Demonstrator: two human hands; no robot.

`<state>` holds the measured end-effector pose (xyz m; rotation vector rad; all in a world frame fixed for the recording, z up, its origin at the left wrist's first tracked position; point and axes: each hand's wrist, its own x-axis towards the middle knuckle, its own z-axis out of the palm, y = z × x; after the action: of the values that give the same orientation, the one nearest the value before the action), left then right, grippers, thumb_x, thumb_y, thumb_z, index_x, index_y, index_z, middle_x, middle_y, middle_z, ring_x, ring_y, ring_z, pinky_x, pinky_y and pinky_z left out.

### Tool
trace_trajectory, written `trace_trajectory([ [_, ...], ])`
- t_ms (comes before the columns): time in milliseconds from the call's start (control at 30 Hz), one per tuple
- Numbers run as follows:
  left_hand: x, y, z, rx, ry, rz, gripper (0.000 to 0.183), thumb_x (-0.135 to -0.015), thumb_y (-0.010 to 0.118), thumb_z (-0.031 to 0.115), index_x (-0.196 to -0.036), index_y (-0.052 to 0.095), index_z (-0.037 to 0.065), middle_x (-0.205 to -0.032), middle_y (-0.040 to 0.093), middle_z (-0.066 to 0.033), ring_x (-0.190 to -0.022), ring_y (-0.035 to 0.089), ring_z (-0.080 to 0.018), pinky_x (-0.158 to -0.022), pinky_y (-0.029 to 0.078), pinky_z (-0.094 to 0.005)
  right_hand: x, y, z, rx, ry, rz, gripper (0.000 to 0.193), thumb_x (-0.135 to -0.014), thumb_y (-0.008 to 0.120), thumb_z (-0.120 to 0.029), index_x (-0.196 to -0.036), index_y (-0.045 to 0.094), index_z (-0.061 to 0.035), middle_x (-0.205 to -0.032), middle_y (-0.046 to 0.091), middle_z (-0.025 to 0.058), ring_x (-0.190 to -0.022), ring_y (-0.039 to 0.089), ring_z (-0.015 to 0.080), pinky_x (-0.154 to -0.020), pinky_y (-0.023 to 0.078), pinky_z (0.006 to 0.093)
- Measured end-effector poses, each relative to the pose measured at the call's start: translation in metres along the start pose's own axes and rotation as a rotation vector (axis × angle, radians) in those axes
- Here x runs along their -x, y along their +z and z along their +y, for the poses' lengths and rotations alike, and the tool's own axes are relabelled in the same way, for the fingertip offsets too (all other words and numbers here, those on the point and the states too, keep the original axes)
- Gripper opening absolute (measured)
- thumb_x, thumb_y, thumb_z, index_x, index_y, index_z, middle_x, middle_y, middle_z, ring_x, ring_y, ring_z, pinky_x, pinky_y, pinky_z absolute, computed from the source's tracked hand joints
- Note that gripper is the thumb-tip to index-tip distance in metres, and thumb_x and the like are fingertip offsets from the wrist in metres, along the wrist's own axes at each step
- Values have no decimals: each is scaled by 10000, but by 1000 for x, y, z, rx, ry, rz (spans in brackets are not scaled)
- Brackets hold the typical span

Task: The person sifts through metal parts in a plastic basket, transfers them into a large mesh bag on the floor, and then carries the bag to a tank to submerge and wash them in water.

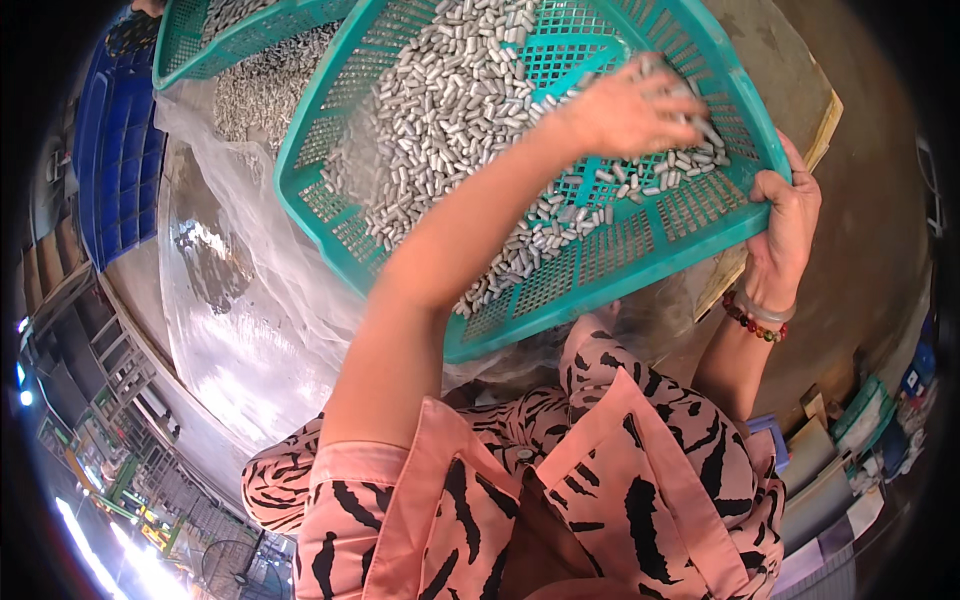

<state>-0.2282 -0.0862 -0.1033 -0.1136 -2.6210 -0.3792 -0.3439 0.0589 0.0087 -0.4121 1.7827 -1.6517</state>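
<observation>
A green plastic basket (560, 295) with mesh-like slotted walls sits tilted in front of me. Many small silver-grey, capsule-shaped pieces (450, 110) are heaped on its left side, with a smaller cluster at the right. Reaching across the basket, my left hand (635, 108) has its fingers spread over the right-hand pieces, slightly blurred and touching some of them. My right hand (787, 210), with a bangle and a beaded bracelet (755, 322) on its wrist, grips the basket's right rim, thumb on top.
A second green basket (225, 58) stands at the far left beside a pile of small grey pieces (268, 95). Clear plastic sheeting (245, 300) covers the surface left of me. Beyond it is a blue crate (118, 160). A board edge (828, 125) lies at the right.
</observation>
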Motion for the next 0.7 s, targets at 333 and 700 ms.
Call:
trace_trajectory([
  [333, 173, -60, -5, -333, -628, -186, 326, -848, 538, 314, -1167, 517, 249, -1269, 423, -52, -1266, 286, -316, -1032, 208, -526, 1, 5, 3, 36, 29, 50, 514, -601, 430, 114, -1096, 564, 110, -764, 563, 30, -532, 402, 51, -473, 268, 170],
  [700, 152, -9, 88, 83, -377, -271, 471, -728, 595, 203, -1165, 514, 359, -1251, 436, -3, -1192, 355, -312, -897, 288, -579, 1, -4, 8, 43, 54, 61, 551, -595, 413, 125, -1133, 537, 120, -859, 596, 59, -592, 438, 54, -495, 311, 162],
])
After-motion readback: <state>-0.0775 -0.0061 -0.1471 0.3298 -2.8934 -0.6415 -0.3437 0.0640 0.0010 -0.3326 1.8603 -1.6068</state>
